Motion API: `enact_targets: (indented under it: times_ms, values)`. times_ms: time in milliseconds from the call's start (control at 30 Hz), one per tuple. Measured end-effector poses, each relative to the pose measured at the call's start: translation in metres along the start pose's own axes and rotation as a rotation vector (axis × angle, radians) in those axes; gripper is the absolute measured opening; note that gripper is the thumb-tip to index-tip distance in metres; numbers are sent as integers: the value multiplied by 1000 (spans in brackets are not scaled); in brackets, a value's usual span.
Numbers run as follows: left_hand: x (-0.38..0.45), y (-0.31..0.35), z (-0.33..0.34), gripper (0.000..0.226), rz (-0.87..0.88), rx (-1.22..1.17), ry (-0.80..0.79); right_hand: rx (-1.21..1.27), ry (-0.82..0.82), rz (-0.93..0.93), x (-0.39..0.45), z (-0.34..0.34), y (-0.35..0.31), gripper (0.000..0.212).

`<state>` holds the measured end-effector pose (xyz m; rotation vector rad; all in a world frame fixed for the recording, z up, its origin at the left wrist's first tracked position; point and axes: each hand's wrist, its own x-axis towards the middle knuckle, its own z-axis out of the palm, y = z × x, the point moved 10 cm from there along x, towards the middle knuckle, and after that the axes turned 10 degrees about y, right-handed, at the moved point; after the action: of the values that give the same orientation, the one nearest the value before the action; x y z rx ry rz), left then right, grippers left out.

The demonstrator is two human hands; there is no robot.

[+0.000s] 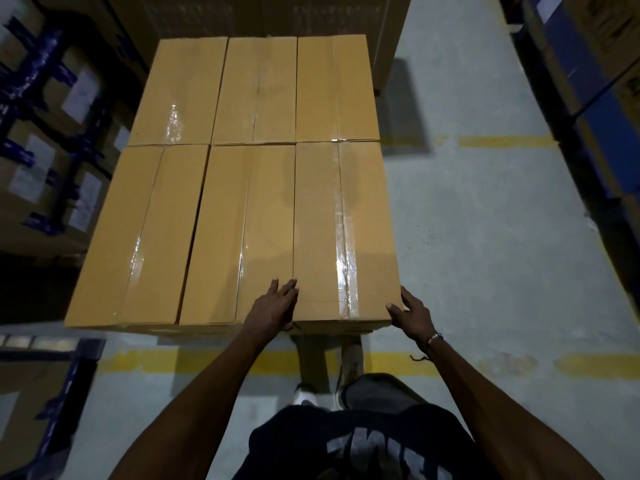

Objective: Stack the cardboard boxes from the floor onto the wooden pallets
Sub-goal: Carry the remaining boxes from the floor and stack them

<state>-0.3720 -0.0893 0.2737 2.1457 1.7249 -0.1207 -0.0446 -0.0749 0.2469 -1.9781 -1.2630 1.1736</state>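
**Cardboard box squared into the near right corner of the stack**

The cardboard box [343, 233] I'm working on lies flat in the top layer of the stack, at its near right corner, long side running away from me. Five more taped boxes [221, 168] fill the layer in two rows of three, so this one completes the tier. The pallet itself is hidden under the cartons; I can't see its wood from here.

My left hand [275, 304] lies flat along the seam between this box and the middle box [242, 233] beside it, fingers straight, its grip spread and holding nothing. I read that as feeling whether the two tops sit level and tight together. My right hand [410, 311] cups the box's outer near corner, fingers curled round the edge and thumb on top, the grip closed on the cardboard. I judge that hand is placed to nudge the box inward so its edges line up with the layer below.

My shoes [346, 362] stand on the grey floor [485, 237] at a yellow line [194, 360], close to the stack's near edge.
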Motion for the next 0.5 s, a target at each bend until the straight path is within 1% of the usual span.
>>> enact_targets:
  times_ms: [267,500]
  values:
    - [6,-4,4,88,0,29,-20,-30,-9,-12,5,-1,0,53]
    - [6,-4,4,85,-15,9,-7,-42,-9,-18,0,-2,-9,52]
